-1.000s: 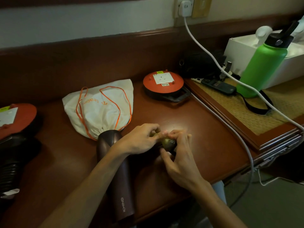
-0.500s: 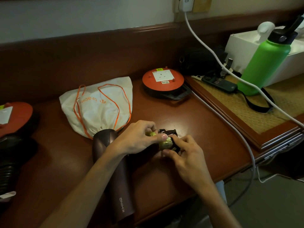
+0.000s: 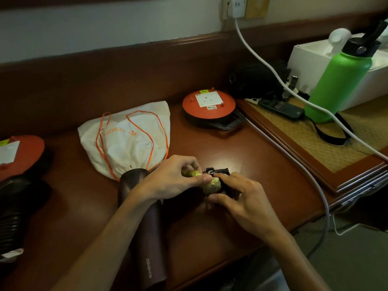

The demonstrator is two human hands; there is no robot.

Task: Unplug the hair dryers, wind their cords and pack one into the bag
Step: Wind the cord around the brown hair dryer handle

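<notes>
A dark maroon hair dryer (image 3: 147,234) lies on the brown counter (image 3: 241,156), its long handle marked KHIND pointing toward the person and its head tucked into the mouth of a white drawstring bag (image 3: 126,139) with orange cords. Just right of the dryer, both hands work on a bundle of dark wound cord (image 3: 218,172) bound with a yellow-green strap (image 3: 212,184). The left hand (image 3: 174,179) pinches the strap, its fingers (image 3: 202,179) curled onto it; the right hand (image 3: 241,198) grips the bundle from the near side, thumb under and fingers curled over the top.

Against half a second ago, the hands have barely shifted: the left thumb and forefinger sit a little further across the strap, and more of the black plug end shows above the right hand.

Counted: one hair dryer in the bag, and a second dark ribbed one (image 3: 10,217) at the left edge; two orange extension reels, one behind the hands (image 3: 207,108) and one at far left (image 3: 23,152); one green bottle (image 3: 340,80); one white cable (image 3: 273,72) running from the wall plug (image 3: 236,6); one dark phone (image 3: 281,108) on the woven tray (image 3: 315,143).
</notes>
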